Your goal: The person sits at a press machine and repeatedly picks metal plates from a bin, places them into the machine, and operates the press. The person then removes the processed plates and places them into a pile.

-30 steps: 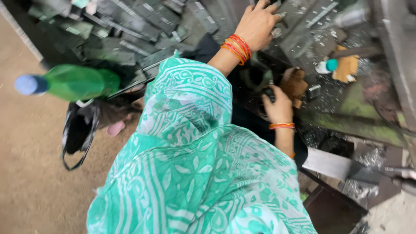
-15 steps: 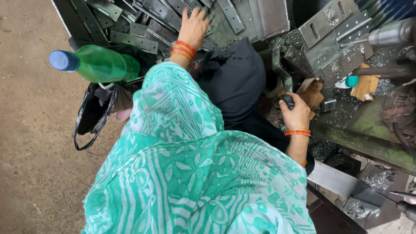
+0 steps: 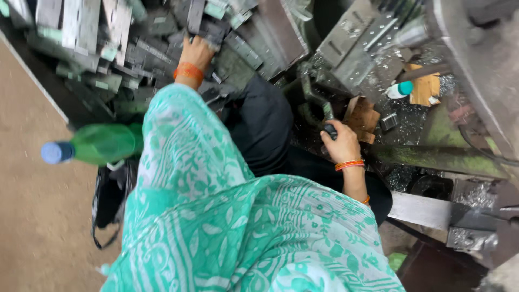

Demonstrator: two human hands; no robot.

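The flat grey metal pieces (image 3: 135,48) lie heaped at the top left of my view, beyond the green patterned cloth (image 3: 216,216) that covers my front. They are long, narrow plates, stacked loosely, and most run their long axis up and away from me, a few lying crosswise. My left hand (image 3: 197,51) is stretched out into that heap, palm down, fingers bent over the end of one plate at the near edge of the pile. It touches the metal, but the fingertips are hidden among the pieces, so I cannot tell whether the grip has closed on a plate or only rests on it. The heap lies straight ahead of this hand and well to the left of the other, so the left is plainly the nearer one.

My right hand (image 3: 340,145) is low on the right, clenched around a dark lever handle (image 3: 328,121) on the machine (image 3: 459,59), whose shaft rises away from the fist. Just beyond it sit pieces of brown cardboard (image 3: 363,116) and a small white bottle with a teal cap (image 3: 399,90) among metal shavings.

A green plastic bottle (image 3: 100,144) with a blue cap lies on its side at my left, above a black bag (image 3: 111,197) on the dusty floor (image 3: 38,205).
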